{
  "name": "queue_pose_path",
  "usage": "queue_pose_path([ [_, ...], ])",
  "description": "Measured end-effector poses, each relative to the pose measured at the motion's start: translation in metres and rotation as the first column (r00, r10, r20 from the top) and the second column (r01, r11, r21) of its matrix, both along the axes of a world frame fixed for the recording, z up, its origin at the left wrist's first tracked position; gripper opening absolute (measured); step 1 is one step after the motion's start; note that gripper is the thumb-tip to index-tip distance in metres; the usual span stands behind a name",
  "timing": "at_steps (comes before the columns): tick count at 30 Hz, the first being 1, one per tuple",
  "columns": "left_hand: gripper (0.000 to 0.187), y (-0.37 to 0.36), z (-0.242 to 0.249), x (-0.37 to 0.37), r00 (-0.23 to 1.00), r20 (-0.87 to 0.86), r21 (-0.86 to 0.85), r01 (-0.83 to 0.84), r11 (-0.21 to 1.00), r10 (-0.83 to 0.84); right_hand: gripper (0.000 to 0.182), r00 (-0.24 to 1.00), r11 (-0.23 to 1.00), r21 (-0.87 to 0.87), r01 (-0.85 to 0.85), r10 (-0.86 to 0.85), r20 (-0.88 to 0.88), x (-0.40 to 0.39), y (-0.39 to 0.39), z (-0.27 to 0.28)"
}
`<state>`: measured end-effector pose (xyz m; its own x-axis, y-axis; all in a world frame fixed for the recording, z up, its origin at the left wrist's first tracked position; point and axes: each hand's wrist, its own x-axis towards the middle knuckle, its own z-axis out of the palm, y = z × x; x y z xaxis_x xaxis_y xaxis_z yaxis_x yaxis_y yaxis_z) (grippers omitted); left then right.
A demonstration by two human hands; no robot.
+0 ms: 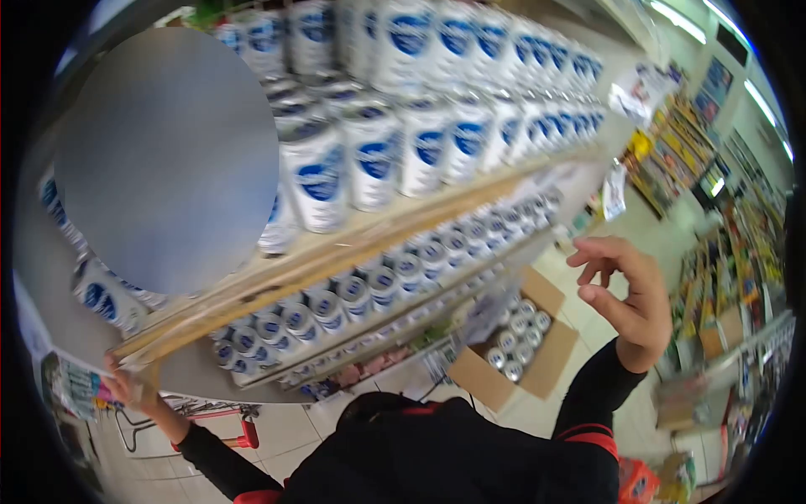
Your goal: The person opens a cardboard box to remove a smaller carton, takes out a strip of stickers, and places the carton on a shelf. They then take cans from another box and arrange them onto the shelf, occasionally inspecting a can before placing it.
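My left hand (133,389) is at the near left corner of the wooden-edged shelf (336,244), its fingers bent around the edge; they are small and blurred here. My right hand (628,298) is raised in the air to the right of the shelves, fingers curved and apart, with nothing in it. Rows of white cans with blue labels (374,160) stand on the shelf, with another can tier (453,38) stacked on top. Below and left of my right hand, an open cardboard box (550,370) on the floor holds several cans.
Lower shelves carry more cans (353,294). A grey blurred disc (168,160) hides the upper left. A cart with a red handle (245,433) stands at the lower left. Stocked shelves (722,311) line the right side, and a red package (638,481) lies on the lower right.
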<state>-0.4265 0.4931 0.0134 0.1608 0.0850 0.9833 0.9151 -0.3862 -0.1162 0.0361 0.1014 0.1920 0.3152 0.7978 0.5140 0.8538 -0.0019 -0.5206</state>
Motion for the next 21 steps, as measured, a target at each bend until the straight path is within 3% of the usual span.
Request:
queue_pose_path([
  [1,0.037,0.004,-0.002,0.0,0.999,-0.022,-0.019,0.034,0.999,-0.034,0.035,0.994,0.996,-0.039,0.075,-0.078,-0.081,0.016,-0.018,-0.02],
  [2,0.036,0.008,-0.006,-0.003,0.797,0.478,-0.087,0.461,0.883,-0.369,0.036,0.977,0.988,-0.077,0.137,-0.147,-0.156,0.031,-0.033,-0.042],
  [3,0.035,0.008,-0.005,-0.003,0.293,0.848,0.061,0.774,0.63,-0.442,0.034,0.914,0.962,-0.045,0.268,-0.269,-0.304,0.044,-0.044,-0.07],
  [4,0.035,0.005,0.0,0.001,0.303,0.847,0.042,0.782,0.622,-0.437,0.031,0.818,0.918,-0.031,0.395,-0.367,-0.443,0.056,-0.054,-0.101],
  [6,0.034,-0.002,0.007,0.007,0.503,0.81,-0.101,0.625,0.774,-0.301,0.025,0.698,0.835,-0.18,0.52,-0.537,-0.473,0.081,-0.075,-0.162],
  [8,0.032,0.0,0.006,-0.006,0.585,0.774,-0.167,0.558,0.813,-0.243,0.017,0.697,0.812,-0.343,0.472,-0.581,-0.419,0.097,-0.085,-0.229],
  [9,0.032,0.003,0.004,-0.013,0.818,0.537,-0.224,0.376,0.899,-0.208,0.02,0.726,0.803,-0.408,0.434,-0.58,-0.37,0.097,-0.083,-0.255],
  [10,0.032,0.005,0.002,-0.018,0.961,0.249,-0.218,0.18,0.959,-0.124,0.024,0.754,0.787,-0.471,0.399,-0.574,-0.32,0.094,-0.079,-0.275],
  [11,0.033,0.006,0.001,-0.021,0.954,0.276,-0.239,0.185,0.953,-0.116,0.024,0.757,0.79,-0.473,0.391,-0.568,-0.323,0.09,-0.075,-0.287],
  [12,0.033,0.004,0.001,-0.017,0.956,0.273,-0.238,0.176,0.955,-0.108,0.028,0.734,0.7,-0.586,0.408,-0.633,-0.245,0.085,-0.067,-0.297],
  [13,0.031,0.003,0.003,-0.012,0.897,0.4,-0.257,0.304,0.917,-0.185,0.033,0.712,0.595,-0.685,0.42,-0.684,-0.157,0.081,-0.06,-0.305],
  [14,0.03,0.0,0.006,-0.007,0.815,0.523,-0.255,0.428,0.867,-0.248,0.033,0.721,0.603,-0.684,0.411,-0.674,-0.161,0.078,-0.053,-0.31],
  [15,0.031,-0.004,0.012,-0.001,0.559,0.768,-0.166,0.645,0.746,-0.313,0.039,0.676,0.539,-0.706,0.46,-0.728,-0.115,0.076,-0.046,-0.314],
  [16,0.031,-0.004,0.01,-0.004,0.565,0.766,-0.166,0.636,0.754,-0.307,0.045,0.627,0.47,-0.723,0.507,-0.776,-0.065,0.075,-0.042,-0.32],
  [18,0.034,0.0,0.003,-0.007,0.659,0.643,-0.176,0.624,0.761,-0.391,0.054,0.654,0.457,-0.716,0.528,-0.756,0.0,0.072,-0.036,-0.333],
  [19,0.034,-0.001,0.004,-0.004,0.392,0.819,-0.055,0.78,0.623,-0.418,0.057,0.63,0.397,-0.737,0.547,-0.775,0.051,0.066,-0.029,-0.331],
  [20,0.034,-0.001,0.002,-0.009,0.392,0.818,-0.041,0.77,0.637,-0.421,0.06,0.61,0.344,-0.749,0.566,-0.787,0.099,0.063,-0.021,-0.33],
  [21,0.034,0.001,-0.002,-0.015,0.627,0.716,-0.221,0.621,0.752,-0.307,0.063,0.642,0.344,-0.766,0.543,-0.758,0.115,0.066,-0.023,-0.345],
])
